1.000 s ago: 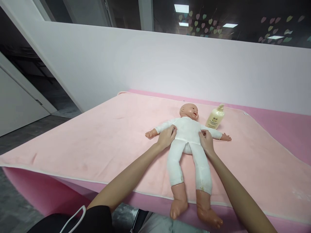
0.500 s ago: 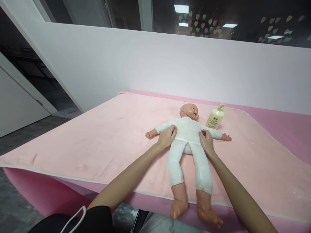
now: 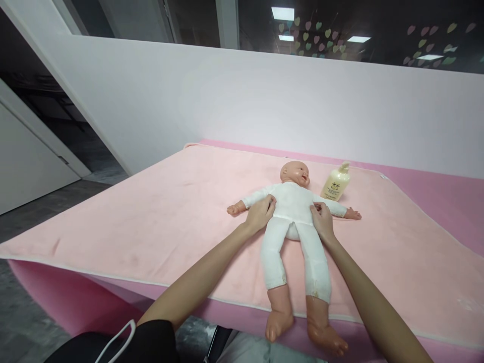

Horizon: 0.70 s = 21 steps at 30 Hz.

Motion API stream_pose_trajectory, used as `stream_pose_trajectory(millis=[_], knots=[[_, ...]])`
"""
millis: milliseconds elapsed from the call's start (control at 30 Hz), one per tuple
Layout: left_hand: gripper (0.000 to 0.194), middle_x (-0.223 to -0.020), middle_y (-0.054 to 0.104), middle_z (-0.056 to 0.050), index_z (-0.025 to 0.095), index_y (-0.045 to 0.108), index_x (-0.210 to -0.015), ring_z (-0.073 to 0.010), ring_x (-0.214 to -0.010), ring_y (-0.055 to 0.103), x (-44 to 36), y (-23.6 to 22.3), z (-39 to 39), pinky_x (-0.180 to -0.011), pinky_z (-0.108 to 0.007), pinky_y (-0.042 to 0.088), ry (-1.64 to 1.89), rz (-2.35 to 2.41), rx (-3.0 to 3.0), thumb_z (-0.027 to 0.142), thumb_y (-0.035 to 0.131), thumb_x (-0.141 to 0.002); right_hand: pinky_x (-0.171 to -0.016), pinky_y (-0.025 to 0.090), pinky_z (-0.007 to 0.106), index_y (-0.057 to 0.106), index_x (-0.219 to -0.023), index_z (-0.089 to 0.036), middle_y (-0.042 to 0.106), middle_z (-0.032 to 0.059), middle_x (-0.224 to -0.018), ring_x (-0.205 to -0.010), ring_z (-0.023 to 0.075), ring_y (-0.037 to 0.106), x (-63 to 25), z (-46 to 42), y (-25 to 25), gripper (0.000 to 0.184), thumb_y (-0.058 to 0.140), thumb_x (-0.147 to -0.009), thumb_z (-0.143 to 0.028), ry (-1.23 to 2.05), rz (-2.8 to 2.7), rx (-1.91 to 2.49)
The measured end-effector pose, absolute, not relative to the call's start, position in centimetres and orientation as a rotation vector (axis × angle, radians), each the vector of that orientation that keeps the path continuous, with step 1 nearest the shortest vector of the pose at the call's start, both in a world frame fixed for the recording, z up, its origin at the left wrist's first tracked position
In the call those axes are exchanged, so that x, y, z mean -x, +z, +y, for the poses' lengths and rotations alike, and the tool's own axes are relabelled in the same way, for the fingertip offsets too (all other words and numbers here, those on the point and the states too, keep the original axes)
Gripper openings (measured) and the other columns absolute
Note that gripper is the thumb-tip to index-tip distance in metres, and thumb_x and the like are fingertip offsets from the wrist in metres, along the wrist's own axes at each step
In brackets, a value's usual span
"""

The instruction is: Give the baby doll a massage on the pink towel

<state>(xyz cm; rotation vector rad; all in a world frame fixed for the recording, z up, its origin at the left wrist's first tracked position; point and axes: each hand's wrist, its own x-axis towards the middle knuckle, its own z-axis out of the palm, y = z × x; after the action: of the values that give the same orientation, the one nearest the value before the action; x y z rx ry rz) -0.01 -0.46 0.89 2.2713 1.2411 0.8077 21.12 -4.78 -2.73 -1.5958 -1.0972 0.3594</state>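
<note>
A baby doll (image 3: 293,201) with a white cloth body lies on its back on a pink blanket (image 3: 170,217), its arms spread and its feet over the near edge. My left hand (image 3: 260,213) is at the doll's side on the left, with fingers curled against the cloth of the torso. On the opposite side my right hand (image 3: 321,220) pinches at the torso just below the doll's arm. Some fingertips are hidden by the hands themselves. Beside the doll's head is a pale yellow pump bottle (image 3: 336,183), tilted in view, behind the doll's outstretched arm.
Behind the table rises a white partition wall (image 3: 242,96) with dark glass above it. A pink table surface (image 3: 446,206) shows past the blanket at the right. The blanket's near edge runs in front of my body. A grey floor lies at the left.
</note>
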Motion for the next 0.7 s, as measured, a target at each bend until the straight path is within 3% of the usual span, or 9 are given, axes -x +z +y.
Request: stream_pose_trajectory(millis=[700], knots=[[0.023,-0.080,0.062,-0.003,0.020,0.049,-0.091,-0.0170,-0.069,0.057,0.05,0.90,-0.46,-0.064,-0.028,0.041,0.814,1.232,-2.271,0.031,0.029,-0.088,-0.080,0.041,0.036,0.053,-0.088,-0.017,0.055,0.0087,-0.093,-0.084,0.0202,0.052,-21.01,-4.93,-2.43,0.029,0.047,-0.072,-0.040,0.374,-1.093,1.626]])
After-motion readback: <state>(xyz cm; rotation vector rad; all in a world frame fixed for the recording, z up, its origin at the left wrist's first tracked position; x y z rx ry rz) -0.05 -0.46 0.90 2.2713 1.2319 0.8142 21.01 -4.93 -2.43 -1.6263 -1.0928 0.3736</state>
